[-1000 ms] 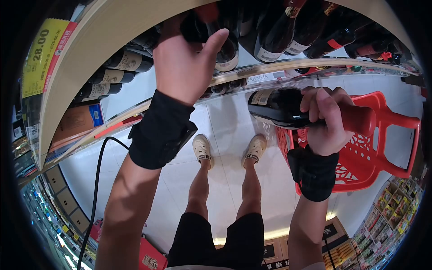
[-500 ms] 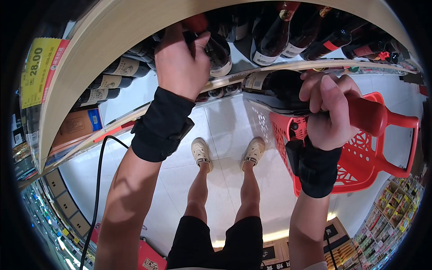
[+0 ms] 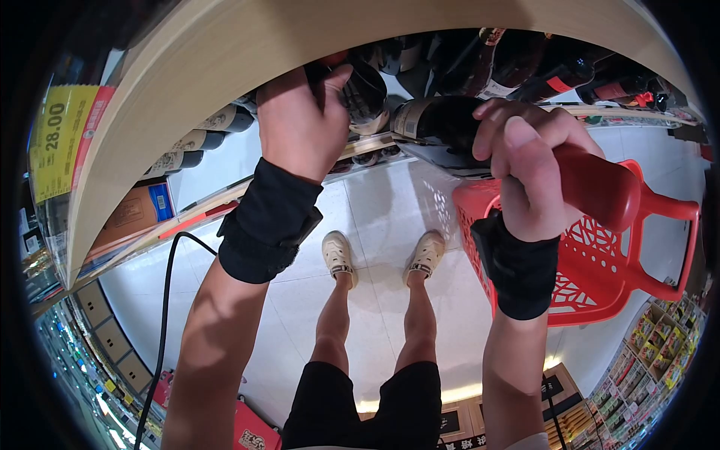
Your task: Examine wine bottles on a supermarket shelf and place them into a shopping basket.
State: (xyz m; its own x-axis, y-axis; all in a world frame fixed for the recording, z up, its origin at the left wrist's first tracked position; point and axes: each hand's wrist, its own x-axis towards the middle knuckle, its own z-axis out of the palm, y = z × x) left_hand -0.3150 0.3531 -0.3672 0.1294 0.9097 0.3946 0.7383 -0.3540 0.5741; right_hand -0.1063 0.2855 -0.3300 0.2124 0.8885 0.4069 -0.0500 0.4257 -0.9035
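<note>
My right hand [image 3: 536,165] is closed around a dark wine bottle [image 3: 439,124] with a long red neck wrap. The bottle is tilted on its side, its base and pale label pointing left at the shelf edge. My left hand [image 3: 304,124] reaches in under the upper board, curled at another dark wine bottle [image 3: 367,97] on the shelf. A bit of red shows at that bottle's top between thumb and fingers. Its fingertips are partly hidden. Black bands cover both wrists.
More wine bottles [image 3: 517,64] stand along the shelf, and others lie at left [image 3: 199,140]. A red shopping basket [image 3: 592,262] is on the floor at right. A yellow price tag [image 3: 56,139] hangs at far left. A black cable [image 3: 163,322] runs beside my left arm.
My right hand has moved left and slightly up with its bottle, bringing the base nearer the shelf bottle. My left hand stays at its bottle. The shelf sits slightly lower in view.
</note>
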